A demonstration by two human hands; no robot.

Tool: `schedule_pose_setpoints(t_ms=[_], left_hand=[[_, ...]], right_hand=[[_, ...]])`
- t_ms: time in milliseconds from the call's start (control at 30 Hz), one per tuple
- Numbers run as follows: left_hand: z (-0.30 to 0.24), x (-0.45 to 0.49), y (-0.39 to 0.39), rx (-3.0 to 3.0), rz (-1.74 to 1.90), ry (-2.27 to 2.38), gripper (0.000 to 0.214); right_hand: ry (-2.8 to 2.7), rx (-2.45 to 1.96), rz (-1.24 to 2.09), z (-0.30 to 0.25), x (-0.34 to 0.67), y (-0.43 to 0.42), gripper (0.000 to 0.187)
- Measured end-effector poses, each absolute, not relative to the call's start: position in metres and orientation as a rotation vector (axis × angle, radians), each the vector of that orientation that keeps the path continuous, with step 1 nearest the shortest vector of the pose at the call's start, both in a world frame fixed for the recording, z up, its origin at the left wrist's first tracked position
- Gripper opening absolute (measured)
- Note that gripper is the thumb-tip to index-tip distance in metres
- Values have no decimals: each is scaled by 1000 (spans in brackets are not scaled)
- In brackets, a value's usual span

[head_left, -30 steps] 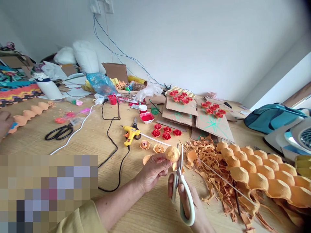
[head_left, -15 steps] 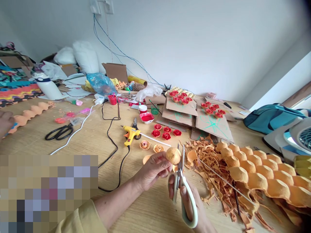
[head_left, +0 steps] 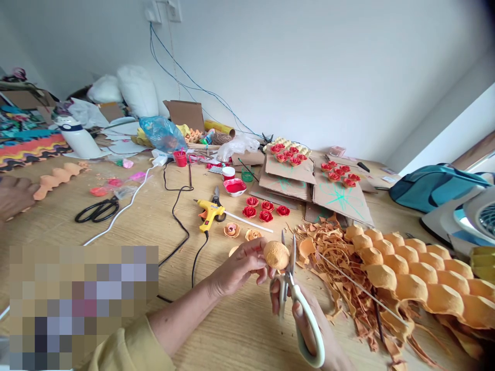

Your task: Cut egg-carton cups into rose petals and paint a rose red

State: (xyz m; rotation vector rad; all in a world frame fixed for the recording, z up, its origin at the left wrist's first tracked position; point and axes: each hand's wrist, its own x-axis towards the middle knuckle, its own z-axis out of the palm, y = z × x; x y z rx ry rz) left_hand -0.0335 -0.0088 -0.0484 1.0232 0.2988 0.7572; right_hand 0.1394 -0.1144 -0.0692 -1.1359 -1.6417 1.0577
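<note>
Above the bench (head_left: 232,345), near edge: left hand (head_left: 235,268) pinches an orange egg-carton cup (head_left: 276,254), lifted clear so its rim meets the parted scissors (head_left: 297,304) that the right hand (head_left: 313,330) fingers grip; trimmings (head_left: 340,288) lie just beside.

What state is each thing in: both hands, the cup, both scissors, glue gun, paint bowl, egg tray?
left hand, closed on the cup
cup, held aloft, dome outward
right hand, gripping the scissors
scissors, blades open beside the cup
black scissors, lying flat, blades shut
glue gun, lying down, cord attached
paint bowl, holding red paint
egg tray, domes up, near edge cut ragged
</note>
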Motion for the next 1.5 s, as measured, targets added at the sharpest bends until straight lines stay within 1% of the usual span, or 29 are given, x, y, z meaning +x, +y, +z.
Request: schedule_pose_setpoints(t_ms=[267, 433, 600, 800, 1033, 1300, 1500], left_hand=[[-49, -35, -7, 1042, 750, 320, 12], [-47, -35, -8, 1031, 752, 327, 16], [-46, -35, -6, 1037, 726, 325, 18], [-47, -34, -6, 1004, 732, 300, 21], [-47, -33, -7, 999, 737, 269, 20], [-40, -36, -6, 1039, 739, 284, 11], [-39, -40, -2, 1092, 729, 287, 13]], right_hand=[[-1650, -1163, 992, -59, 138, -113, 53], [-1667, -1185, 996, -59, 138, -113, 57], [-1656, -1172, 983, -65, 137, -112, 53], [-1642, -1127, 983, -65, 134, -112, 52], [-1620, -1115, 969, -63, 131, -113, 51], [-1579, -1110, 1039, -68, 132, -115, 50], [-1576, -1111, 1078, -69, 132, -116, 52]])
